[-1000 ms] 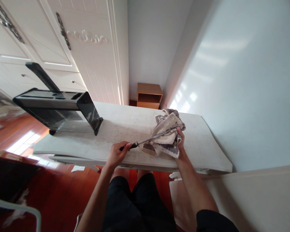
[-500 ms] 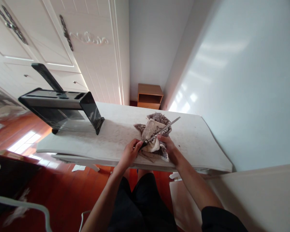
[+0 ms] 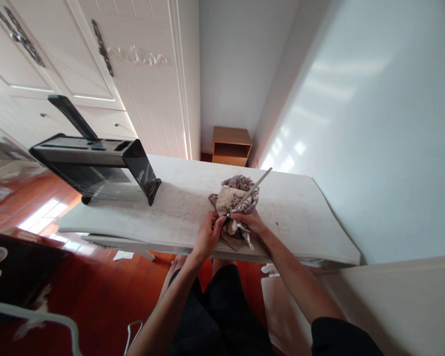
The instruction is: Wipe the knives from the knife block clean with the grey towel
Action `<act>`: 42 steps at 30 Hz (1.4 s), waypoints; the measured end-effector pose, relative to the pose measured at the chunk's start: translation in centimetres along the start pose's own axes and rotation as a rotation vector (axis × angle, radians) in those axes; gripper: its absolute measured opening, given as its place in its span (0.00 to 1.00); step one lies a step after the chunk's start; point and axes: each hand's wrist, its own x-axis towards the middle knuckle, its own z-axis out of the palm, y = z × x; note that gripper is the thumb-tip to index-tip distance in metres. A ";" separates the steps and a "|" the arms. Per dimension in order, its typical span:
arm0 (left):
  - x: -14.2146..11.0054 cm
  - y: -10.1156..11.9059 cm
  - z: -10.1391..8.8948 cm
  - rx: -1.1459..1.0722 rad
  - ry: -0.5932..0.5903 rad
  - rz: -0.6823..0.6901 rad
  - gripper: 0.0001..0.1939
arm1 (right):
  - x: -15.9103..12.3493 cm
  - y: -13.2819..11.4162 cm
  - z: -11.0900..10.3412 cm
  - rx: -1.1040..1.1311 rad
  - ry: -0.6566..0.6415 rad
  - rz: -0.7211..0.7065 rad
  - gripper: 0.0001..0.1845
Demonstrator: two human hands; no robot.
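Here we are above the white table (image 3: 296, 212), right of its middle and close to its near edge. The left hand (image 3: 208, 236) has its fingers clamped around the dark handle of a long metal tool (image 3: 258, 183), whose bare tip slants up toward the table's far edge. The right hand (image 3: 250, 223) pinches the patterned cloth (image 3: 230, 197) in a bunch around the tool's lower part, thumb right beside the collar; how its hidden fingers curl underneath, I cannot tell.

And there's the danger: that thumb sits so close to the metal that a slip could bring skin against it, and whether it has a sharp edge is too small to read. A loose fold dangles toward the near edge; it could snag or get caught under a wrist. Should the left grip loosen, the tool could twist in the bunched cloth. The black holder (image 3: 77, 157) at the table's left end looks safely well apart from that tip.
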 end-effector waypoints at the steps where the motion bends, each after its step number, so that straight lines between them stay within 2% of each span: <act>1: -0.1 0.1 -0.1 0.019 0.005 0.014 0.18 | 0.0 0.1 -0.1 -0.007 0.010 -0.005 0.20; 5: -0.2 0.6 -0.4 0.086 -0.013 0.063 0.20 | 0.0 0.4 -0.2 -0.030 0.050 -0.052 0.19; 9: -0.2 0.6 -0.7 0.152 -0.059 0.142 0.17 | 0.0 0.0 0.0 -0.055 0.077 -0.098 0.20; 14: -1.0 0.1 -0.4 0.266 0.010 0.226 0.12 | 0.4 -0.1 -0.1 -0.058 0.081 -0.093 0.23; 18: -1.6 -0.2 0.2 0.256 0.112 0.226 0.11 | 0.4 -0.2 -0.3 0.071 0.069 0.016 0.26; 22: -1.9 -0.4 0.3 0.218 0.138 0.232 0.13 | -0.2 -0.6 -0.4 0.123 0.023 0.139 0.25; 27: -1.9 -0.3 0.1 0.207 0.146 0.283 0.11 | -0.7 -1.0 -0.1 0.025 -0.009 0.059 0.18; 31: -1.9 -0.1 -0.1 0.193 0.136 0.273 0.10 | -0.6 -1.2 -0.1 -0.046 -0.071 0.022 0.17; 37: -2.1 0.2 -0.9 0.104 0.049 0.250 0.12 | -0.5 -1.7 -0.9 -0.192 -0.185 -0.041 0.15; 42: -1.9 0.0 -1.4 -0.152 -0.171 0.082 0.16 | -0.6 -2.0 -1.4 -0.286 -0.222 -0.058 0.19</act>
